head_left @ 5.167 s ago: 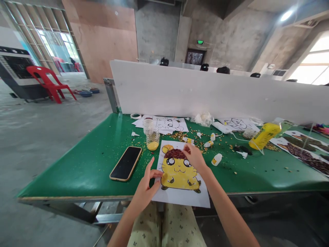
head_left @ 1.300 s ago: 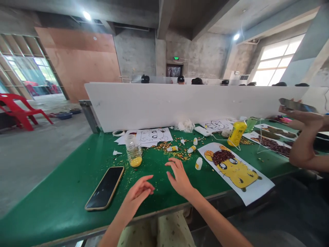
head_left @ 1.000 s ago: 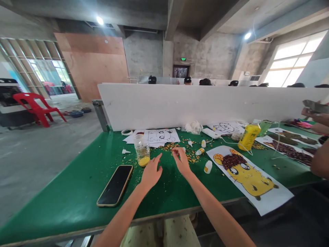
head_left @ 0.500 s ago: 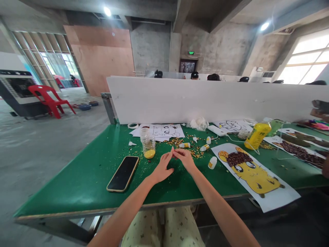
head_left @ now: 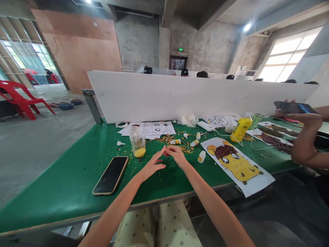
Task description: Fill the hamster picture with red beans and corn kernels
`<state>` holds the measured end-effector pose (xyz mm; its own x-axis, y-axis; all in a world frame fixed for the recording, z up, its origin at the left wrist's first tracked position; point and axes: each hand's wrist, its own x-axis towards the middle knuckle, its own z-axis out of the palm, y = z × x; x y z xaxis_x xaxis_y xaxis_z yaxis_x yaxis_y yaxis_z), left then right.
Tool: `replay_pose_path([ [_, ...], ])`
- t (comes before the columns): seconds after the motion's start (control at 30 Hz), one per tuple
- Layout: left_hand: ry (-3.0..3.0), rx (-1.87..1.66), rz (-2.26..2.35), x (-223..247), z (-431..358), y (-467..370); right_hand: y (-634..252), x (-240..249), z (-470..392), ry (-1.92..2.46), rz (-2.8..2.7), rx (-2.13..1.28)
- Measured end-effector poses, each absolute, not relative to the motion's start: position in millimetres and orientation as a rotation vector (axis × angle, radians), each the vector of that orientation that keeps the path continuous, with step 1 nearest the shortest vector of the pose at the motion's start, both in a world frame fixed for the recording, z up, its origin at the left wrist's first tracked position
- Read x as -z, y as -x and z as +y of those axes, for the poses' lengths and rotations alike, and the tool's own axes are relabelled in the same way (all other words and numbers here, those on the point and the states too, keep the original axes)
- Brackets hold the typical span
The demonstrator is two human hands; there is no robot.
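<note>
Above the green table, my left hand (head_left: 151, 165) has its fingers stretched out and its thumb apart. Its fingertips meet those of my right hand (head_left: 177, 155), whose thumb and fingers are pinched together. Whatever lies in that pinch, if anything, is too small to make out. Just beyond both hands are scattered yellow and brown grains (head_left: 186, 148) and a small glue bottle (head_left: 175, 141) on its side. To the left stands a clear plastic jar (head_left: 137, 142) with yellow grains at the bottom. A white glue bottle (head_left: 202, 157) stands right of my right hand.
A phone (head_left: 111, 175) lies at left. On the right are a hamster picture (head_left: 235, 161) partly covered with seeds, a yellow bottle (head_left: 241, 129) and a white cable. A white board (head_left: 167, 97) borders the table's back. At far right, another person's hand holds a phone (head_left: 295, 107).
The view has swung to the right, so the table things appear further left. Another person's raised hand with a phone has come into view. My hands stay together at the fingertips.
</note>
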<state>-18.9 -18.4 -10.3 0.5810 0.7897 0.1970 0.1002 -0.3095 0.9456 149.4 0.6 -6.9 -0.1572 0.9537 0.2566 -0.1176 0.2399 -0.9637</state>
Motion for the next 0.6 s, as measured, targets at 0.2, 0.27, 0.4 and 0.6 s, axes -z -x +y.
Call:
replay_pose_path([
  [0.2,-1.572,-0.822,0.653,6.5,-19.3,20.3,-148.6,7.1,-0.5,0.834,-1.363,-1.205],
  [0.27,-1.514,-0.829,0.621,5.5,-20.2,20.3,-148.3,7.2,-0.7,0.825,-1.356,-1.208],
  [0.4,-1.416,-0.85,0.572,4.0,-21.6,19.6,-148.1,6.7,-1.4,0.804,-1.35,-1.211],
  [0.6,-1.304,-0.854,0.523,4.8,-21.1,20.1,-148.9,6.1,-2.7,0.782,-1.321,-1.22],
])
